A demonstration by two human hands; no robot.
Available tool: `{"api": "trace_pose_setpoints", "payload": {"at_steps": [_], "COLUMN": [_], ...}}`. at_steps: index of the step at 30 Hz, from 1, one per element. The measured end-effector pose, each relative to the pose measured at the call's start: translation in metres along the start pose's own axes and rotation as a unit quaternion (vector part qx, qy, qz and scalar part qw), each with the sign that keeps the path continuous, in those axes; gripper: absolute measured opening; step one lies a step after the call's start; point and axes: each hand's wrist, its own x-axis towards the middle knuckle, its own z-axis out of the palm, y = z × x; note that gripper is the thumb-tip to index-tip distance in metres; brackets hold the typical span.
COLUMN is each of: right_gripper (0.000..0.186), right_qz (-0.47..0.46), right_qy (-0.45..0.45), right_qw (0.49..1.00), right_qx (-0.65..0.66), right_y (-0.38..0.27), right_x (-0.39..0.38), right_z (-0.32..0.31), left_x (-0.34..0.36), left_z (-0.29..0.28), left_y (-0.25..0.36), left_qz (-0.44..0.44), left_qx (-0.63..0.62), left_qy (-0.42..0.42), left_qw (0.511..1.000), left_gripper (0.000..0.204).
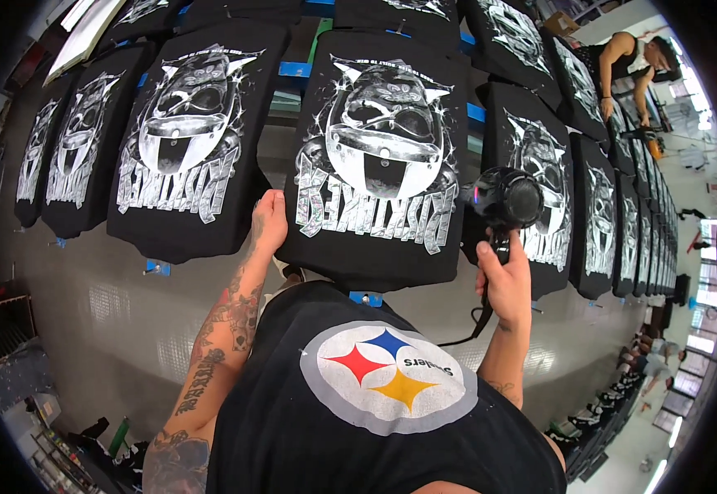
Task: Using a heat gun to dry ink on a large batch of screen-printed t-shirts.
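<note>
Directly before me lies a black T-shirt [375, 260] stretched over a flat board, printed in white and grey with a helmeted, horned figure above block lettering. At its lower left edge, my left hand [269, 222] is closed against the side, some of its fingers hidden. My right hand [506, 278] grips the handle of a black hair dryer [508, 198]. The dryer's nozzle points left, over the right edge of the shirt. From the handle a dark cord [475, 331] hangs down near my body.
Boards with matching printed shirts stand on both sides, such as a left shirt [181, 140] and a right shirt [531, 185]. Blue metal brackets [295, 69] show between them. At the upper right another person [622, 66] leans over the row. Grey floor [119, 305] lies below.
</note>
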Motion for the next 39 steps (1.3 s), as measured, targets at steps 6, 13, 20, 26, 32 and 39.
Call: {"api": "trace_pose_setpoints", "payload": {"at_steps": [6,13,20,26,32,39], "right_gripper": [0.034,0.039,0.038,0.04,0.033,0.039], "right_qz": [0.074,0.023,-0.062,0.028,-0.022,-0.041], "right_qy": [-0.191,-0.02,-0.057,-0.328,-0.16,-0.057], "right_qw": [0.968,0.986,0.991,0.931,0.972,0.988], "right_qx": [0.147,0.166,0.103,0.157,0.169,0.141], "right_y": [0.003,0.013,0.007,0.009,0.007,0.026], "right_x": [-0.029,0.015,0.051,0.018,0.025,0.01], "right_z": [-0.006,-0.013,0.03,0.06,0.023,-0.018], "left_x": [0.03,0.029,0.013,-0.004,-0.017,-0.02], "left_z": [0.013,0.017,0.011,0.012,0.005,0.002], "left_y": [-0.001,-0.008,-0.009,0.008,0.001,0.0], "left_qz": [-0.027,-0.004,-0.002,-0.035,-0.02,-0.035], "left_qx": [-0.024,-0.009,0.055,0.022,0.031,0.051], "left_qy": [0.001,0.001,0.04,0.047,0.08,0.073], "left_qw": [0.999,1.0,0.998,0.998,0.996,0.995], "left_gripper": [0.037,0.039,0.041,0.044,0.048,0.052]}}
